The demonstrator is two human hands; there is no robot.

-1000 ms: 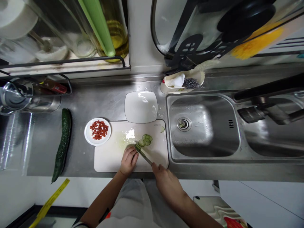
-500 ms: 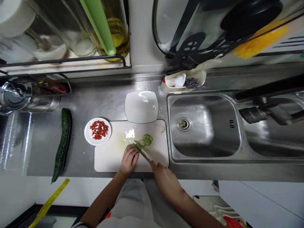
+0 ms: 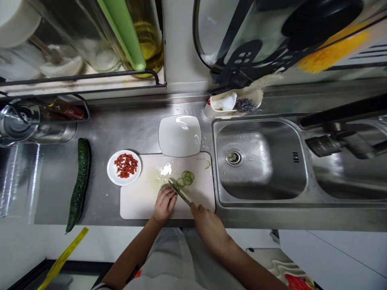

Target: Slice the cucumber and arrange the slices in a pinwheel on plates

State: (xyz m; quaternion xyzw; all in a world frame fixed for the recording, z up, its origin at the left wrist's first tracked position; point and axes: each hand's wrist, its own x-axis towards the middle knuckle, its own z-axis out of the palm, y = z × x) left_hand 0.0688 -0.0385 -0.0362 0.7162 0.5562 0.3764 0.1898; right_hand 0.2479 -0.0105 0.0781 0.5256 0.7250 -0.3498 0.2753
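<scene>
My right hand (image 3: pixel 210 225) grips a kitchen knife (image 3: pixel 184 198), its blade slanting up and left over the white cutting board (image 3: pixel 136 203). Close against the left side of the blade, the bent fingers of my left hand (image 3: pixel 165 202) press on a piece of cucumber that is mostly hidden beneath them. Several thin cucumber slices (image 3: pixel 188 177) lie overlapping just right of the blade's tip. Another cut bit of cucumber (image 3: pixel 207 164) sits near the board's top right corner.
A white square plate (image 3: pixel 180 136) touches the board's far edge. On its left corner rests a small dish (image 3: pixel 110 174) of red berries. A whole cucumber (image 3: pixel 79 185) lies farther left. The steel sink (image 3: pixel 261 161) is on the right, with a sponge holder (image 3: pixel 217 114) behind it.
The knife and my right hand have shifted slightly up and left. My left hand stays in place, and the slices lie as before.
</scene>
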